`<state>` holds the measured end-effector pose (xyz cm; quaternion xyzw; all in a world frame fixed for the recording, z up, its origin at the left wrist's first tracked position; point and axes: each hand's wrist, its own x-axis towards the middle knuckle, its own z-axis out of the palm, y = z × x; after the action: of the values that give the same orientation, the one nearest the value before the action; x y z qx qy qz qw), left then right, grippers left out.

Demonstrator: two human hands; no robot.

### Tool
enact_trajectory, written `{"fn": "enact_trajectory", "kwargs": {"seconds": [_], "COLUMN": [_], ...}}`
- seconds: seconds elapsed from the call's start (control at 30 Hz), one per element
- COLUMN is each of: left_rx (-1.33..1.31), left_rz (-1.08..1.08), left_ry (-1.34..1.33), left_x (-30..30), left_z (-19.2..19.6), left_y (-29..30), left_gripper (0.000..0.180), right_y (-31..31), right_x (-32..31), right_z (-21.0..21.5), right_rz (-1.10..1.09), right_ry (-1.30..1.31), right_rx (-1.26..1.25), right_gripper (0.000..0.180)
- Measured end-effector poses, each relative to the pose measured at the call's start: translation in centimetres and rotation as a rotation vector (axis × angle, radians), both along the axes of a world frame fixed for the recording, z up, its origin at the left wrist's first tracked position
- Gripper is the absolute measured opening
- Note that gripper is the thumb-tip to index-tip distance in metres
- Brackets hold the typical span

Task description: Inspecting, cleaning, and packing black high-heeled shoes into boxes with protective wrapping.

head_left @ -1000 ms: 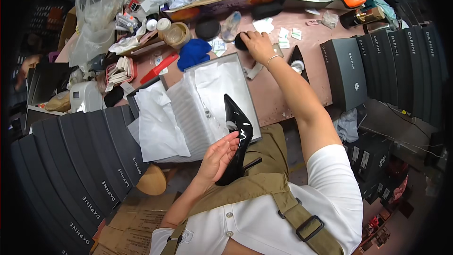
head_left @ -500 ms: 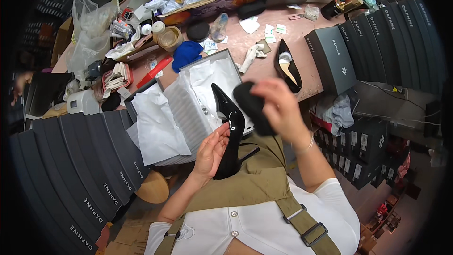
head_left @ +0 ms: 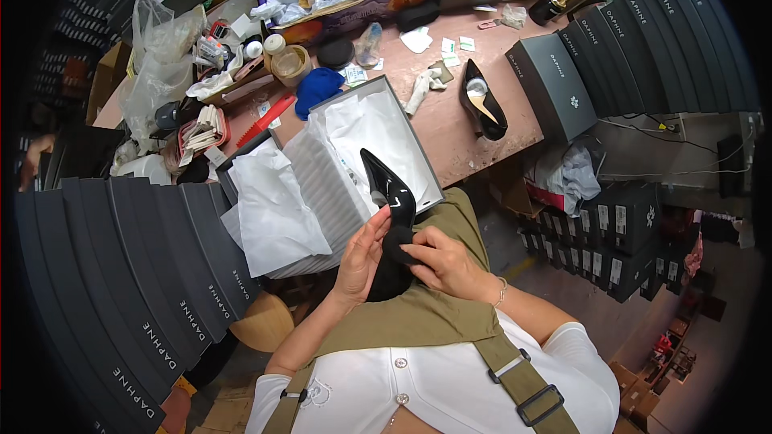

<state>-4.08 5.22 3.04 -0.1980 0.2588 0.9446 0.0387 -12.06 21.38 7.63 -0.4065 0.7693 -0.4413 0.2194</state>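
Note:
A glossy black pointed-toe high-heeled shoe (head_left: 402, 201) stands toe-up over my lap. My left hand (head_left: 359, 264) holds it by the side, fingers closed along its opening. Between the fingers of my right hand (head_left: 452, 265) is a soft black pad (head_left: 396, 243), touching the shoe's right side. The pad and my hands hide much of the heel end. Just beyond lies an open grey shoebox (head_left: 416, 142) lined with white paper. Its mate, a second black shoe (head_left: 496, 119) with a pale insole and a white wad inside, rests on the pink table to the right.
Dark shoeboxes (head_left: 133, 273) line up at the left, and another row (head_left: 555, 84) stands at the right. White tissue paper (head_left: 277, 209) drapes over the near-left side. A blue cloth (head_left: 318, 92), a red toothed strip (head_left: 266, 121) and a crumpled white cloth (head_left: 422, 90) lie on the table.
My right hand has come down and left, bringing the black pad from the air beside the shoe onto its side. The left hand keeps its hold on the shoe.

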Motion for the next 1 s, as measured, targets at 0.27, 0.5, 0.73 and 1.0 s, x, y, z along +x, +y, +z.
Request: {"fn": "enact_trajectory", "kwargs": {"seconds": [0.27,0.5,0.73,1.0], "left_rx": [-0.003,-0.134,-0.032,-0.062], "left_rz": [0.062,0.017,0.094,0.081], "left_ry": [0.046,0.080,0.084,0.195], "left_x": [1.4,0.5,-0.4,-1.0], "left_z": [-0.9,0.7,-0.2,-0.8], "left_y": [0.2,1.7,1.4,1.8], "left_gripper": [0.068,0.088,0.080,0.078], "right_y": [-1.5,-3.4,1.7,4.2], "right_x": [-1.3,-4.4,-3.3,-8.5], "right_z": [-0.6,-0.8,0.6,-1.9], "right_rz": [-0.114,-0.194,-0.004,-0.402], "right_ry": [0.153,0.338,-0.207,-0.377], "right_rx": [-0.044,-0.048,-0.120,-0.139], "right_gripper": [0.037,0.034,0.016,0.020]}}
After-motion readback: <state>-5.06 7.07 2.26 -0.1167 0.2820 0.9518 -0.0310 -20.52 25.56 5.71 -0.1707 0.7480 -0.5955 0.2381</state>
